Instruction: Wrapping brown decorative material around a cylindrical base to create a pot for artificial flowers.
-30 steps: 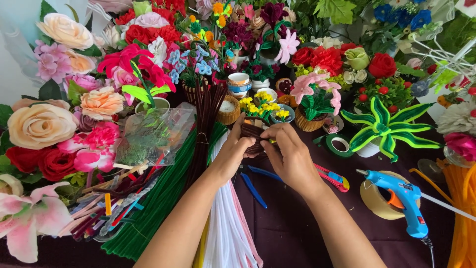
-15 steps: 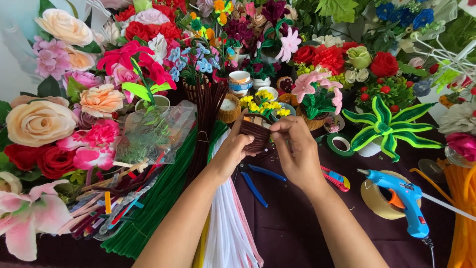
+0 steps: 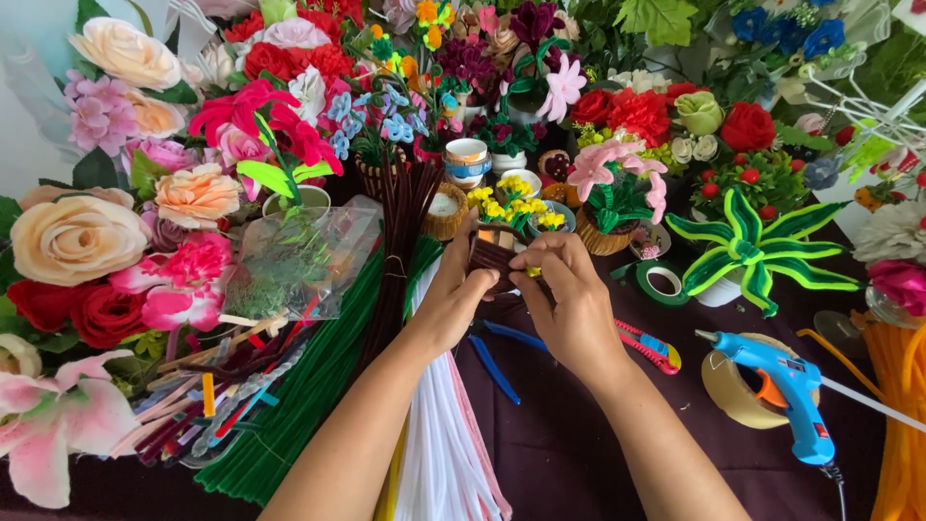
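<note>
Both my hands meet at the middle of the table around a small brown pipe-cleaner basket (image 3: 490, 259) topped with tiny yellow flowers (image 3: 511, 206). My left hand (image 3: 453, 294) cups the basket's left side from below. My right hand (image 3: 569, 289) pinches its right edge with thumb and fingers. Bundles of brown (image 3: 395, 241), green (image 3: 309, 386) and white pipe cleaners (image 3: 434, 453) lie under and beside my left forearm.
A blue glue gun (image 3: 786, 396) rests on a roll of tape (image 3: 738, 391) at right. Blue-handled pliers (image 3: 497, 352), a red cutter (image 3: 651, 345), green floral tape (image 3: 661, 282), a striped green plant (image 3: 752, 253), a plastic bag (image 3: 304, 260) and artificial flowers surround the work spot.
My hands have kept hold of the small basket and shifted it slightly; my right fingers have moved along its edge. Nothing else on the table has moved.
</note>
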